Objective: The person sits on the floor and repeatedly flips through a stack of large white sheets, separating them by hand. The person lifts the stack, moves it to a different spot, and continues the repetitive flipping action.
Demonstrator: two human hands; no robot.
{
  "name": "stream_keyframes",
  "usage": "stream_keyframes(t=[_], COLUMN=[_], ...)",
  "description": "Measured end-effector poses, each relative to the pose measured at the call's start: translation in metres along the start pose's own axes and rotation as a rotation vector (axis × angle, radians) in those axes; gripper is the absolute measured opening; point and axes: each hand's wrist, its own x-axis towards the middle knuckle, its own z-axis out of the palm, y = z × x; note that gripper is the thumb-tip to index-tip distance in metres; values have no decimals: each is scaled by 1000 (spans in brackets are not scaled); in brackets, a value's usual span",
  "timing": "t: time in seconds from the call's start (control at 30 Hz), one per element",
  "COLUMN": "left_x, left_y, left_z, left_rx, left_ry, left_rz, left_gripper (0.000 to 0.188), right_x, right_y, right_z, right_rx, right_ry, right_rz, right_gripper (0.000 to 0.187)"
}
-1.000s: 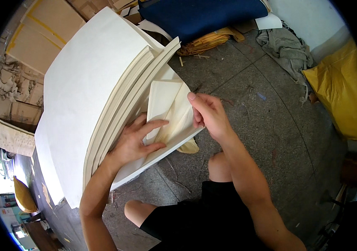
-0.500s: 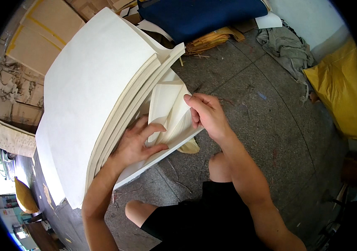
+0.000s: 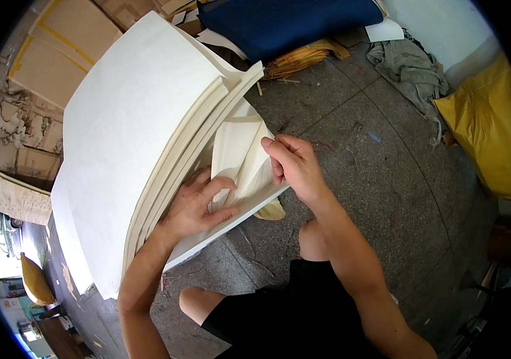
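A thick stack of large white sheets [image 3: 124, 113] fills the left half of the view, its upper part raised and bowed over the lower sheets. My left hand [image 3: 198, 200] is in the gap under the raised part, with thumb and fingers spread beside a folded cream-white sheet [image 3: 237, 146]. Some of its fingertips are hidden by the stack. At the right edge of that folded sheet, my right hand [image 3: 294, 164] pinches the sheet between thumb and curled fingers. The bottom sheets [image 3: 207, 239] stick out beneath both hands.
A blue roll [image 3: 291, 24] and yellow folded material [image 3: 303, 58] lie beyond the stack. Grey cloth [image 3: 408, 72] and a yellow sack [image 3: 483, 125] are at the right, by a wall. Cardboard [image 3: 64, 39] stands far left. A pale scrap [image 3: 272, 209] lies under the stack's edge.
My right hand has shifted very slightly to the left, still pinching the folded sheet. The left hand and the stack have hardly moved.
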Motion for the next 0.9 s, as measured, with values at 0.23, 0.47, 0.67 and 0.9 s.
stream_keyframes(t=[0.23, 0.47, 0.67, 0.9], left_x=[1, 6, 0, 2], left_y=[3, 8, -1, 7], left_z=[1, -4, 7, 2], left_rx=[-21, -51, 55, 75], left_ry=[36, 16, 119, 74], left_rz=[-30, -18, 10, 30], left_gripper=[55, 61, 49, 47], right_x=[1, -5, 2, 0], right_y=[5, 8, 14, -1], right_z=[-5, -9, -3, -4], right_rx=[3, -101, -176, 36], right_ry=[-12, 38, 60, -23], right_rz=[6, -80, -137, 28], right_gripper=[41, 45, 41, 41])
